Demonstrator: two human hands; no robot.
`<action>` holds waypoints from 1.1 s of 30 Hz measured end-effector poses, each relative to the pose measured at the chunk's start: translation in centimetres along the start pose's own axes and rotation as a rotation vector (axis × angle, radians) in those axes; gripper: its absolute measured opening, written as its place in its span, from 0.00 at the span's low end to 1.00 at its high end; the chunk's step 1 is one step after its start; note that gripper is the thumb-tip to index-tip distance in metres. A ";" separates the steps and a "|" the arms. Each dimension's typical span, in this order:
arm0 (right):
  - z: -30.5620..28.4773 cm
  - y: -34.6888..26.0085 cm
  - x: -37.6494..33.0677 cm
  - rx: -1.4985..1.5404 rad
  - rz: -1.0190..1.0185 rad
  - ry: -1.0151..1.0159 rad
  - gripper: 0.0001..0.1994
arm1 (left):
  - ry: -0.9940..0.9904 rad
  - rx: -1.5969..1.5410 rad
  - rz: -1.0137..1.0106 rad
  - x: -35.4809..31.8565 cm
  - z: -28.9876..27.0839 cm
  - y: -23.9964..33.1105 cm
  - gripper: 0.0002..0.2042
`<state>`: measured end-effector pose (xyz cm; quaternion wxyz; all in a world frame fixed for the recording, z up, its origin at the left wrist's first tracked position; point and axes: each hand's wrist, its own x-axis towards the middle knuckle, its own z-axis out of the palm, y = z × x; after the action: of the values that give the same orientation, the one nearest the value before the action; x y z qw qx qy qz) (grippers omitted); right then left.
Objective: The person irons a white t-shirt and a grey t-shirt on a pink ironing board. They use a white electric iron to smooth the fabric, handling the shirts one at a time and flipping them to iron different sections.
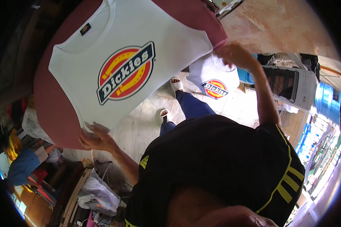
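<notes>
A white sleeveless shirt point(132, 28) with a round red, yellow and dark printed emblem lies spread on a rounded maroon surface point(58, 106). Its neckline, with a small dark label, is toward the upper left. At the shirt's near left corner, my left hand point(96, 137) rests with its fingers spread over the hem and the maroon edge. Beside the right-hand corner is my right hand point(235, 56), somewhat blurred, its fingers bent. Whether they pinch cloth is not clear. Below that hand, a white item point(212, 73) bears the same emblem; whether it is cloth or a bag I cannot tell.
My sandalled feet stand on a pale tiled floor point(140, 109). Another person point(24, 164) in blue is at the far left. A clear plastic bag point(98, 193) sits at lower left. To the right are a white-framed appliance point(307, 85) and a blue water container point(327, 101).
</notes>
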<state>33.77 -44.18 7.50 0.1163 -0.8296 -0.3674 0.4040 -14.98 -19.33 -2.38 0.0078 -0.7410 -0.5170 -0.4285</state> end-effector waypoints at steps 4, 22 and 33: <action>10.3 5.6 2.4 0.350 -0.296 0.566 0.16 | -0.063 -0.301 -0.535 -5.6 -3.8 1.8 0.29; 10.3 2.3 -0.8 1.007 -0.379 0.490 0.11 | -0.405 -1.047 -0.596 -4.7 -8.0 -4.1 0.08; 9.6 7.1 -28.7 1.174 -0.666 0.671 0.09 | -0.500 -1.158 -0.101 6.8 -20.0 3.3 0.11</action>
<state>18.61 -70.37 14.60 0.7611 -0.5548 -0.2679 0.2028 -24.28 -24.75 16.06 -0.5358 -0.6775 -0.2220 -0.4524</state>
